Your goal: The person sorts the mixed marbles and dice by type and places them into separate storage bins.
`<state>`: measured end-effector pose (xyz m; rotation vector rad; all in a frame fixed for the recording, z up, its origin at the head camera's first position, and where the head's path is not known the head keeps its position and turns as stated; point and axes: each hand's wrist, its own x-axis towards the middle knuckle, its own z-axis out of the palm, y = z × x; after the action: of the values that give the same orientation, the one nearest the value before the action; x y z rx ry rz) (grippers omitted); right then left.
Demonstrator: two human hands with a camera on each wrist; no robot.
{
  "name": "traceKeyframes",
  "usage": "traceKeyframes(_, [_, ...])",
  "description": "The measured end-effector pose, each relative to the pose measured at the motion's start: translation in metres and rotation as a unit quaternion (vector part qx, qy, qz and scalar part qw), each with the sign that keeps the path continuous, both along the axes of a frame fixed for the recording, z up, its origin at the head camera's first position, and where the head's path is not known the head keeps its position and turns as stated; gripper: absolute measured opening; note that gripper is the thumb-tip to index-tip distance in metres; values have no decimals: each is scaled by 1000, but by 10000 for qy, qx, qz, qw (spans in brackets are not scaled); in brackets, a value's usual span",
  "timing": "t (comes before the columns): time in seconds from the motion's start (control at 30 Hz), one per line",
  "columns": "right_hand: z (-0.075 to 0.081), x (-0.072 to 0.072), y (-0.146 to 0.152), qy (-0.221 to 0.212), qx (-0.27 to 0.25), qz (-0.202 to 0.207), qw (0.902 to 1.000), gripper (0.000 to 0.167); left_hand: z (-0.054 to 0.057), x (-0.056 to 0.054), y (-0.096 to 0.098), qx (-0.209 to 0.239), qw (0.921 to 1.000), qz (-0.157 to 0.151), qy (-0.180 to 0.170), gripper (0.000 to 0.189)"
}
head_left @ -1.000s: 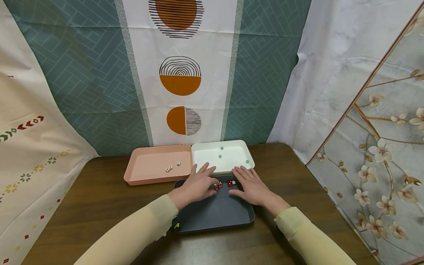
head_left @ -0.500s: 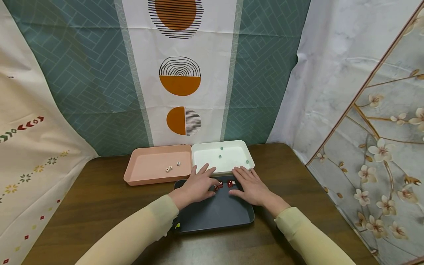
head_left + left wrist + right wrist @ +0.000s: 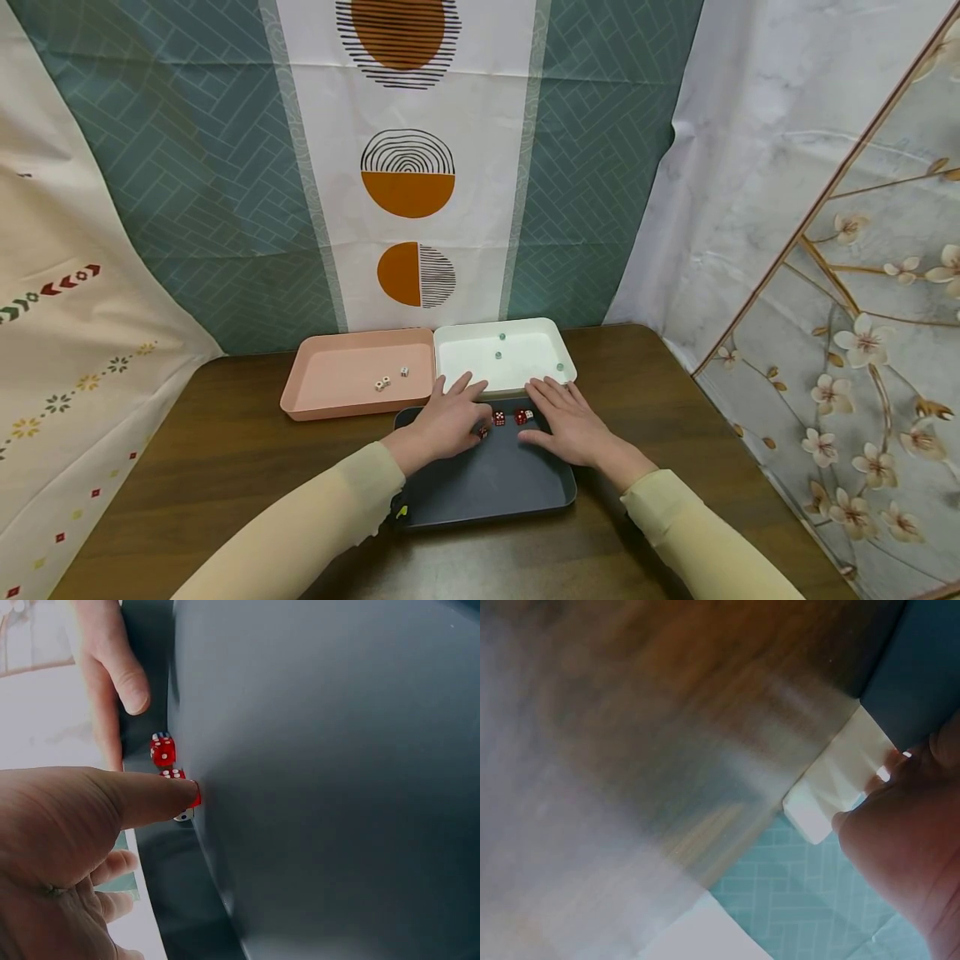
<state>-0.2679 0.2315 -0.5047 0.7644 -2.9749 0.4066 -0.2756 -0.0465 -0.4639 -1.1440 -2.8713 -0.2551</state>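
Over the last half second, one small red cubic die with white pips shifts toward the person, to the thumb of the bare left hand. A gap opens between it and the neighbouring red, white-pipped die. Index finger draws slightly thumbward.

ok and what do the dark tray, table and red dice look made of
Dark tray: probably plastic, satin, going by soft sheen and rounded corners. Table: wood or laminate, lightly glossy, with streaky brown grain. Red dice: likely plastic, glossy, from bright, smooth faces.
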Motion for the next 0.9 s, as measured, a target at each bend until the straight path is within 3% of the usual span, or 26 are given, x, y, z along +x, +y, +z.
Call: traceKeyframes(0.9, [3,2,-3,-38,160,-109,9998,96,-2,-3,-2,-105,9999,112,57,14])
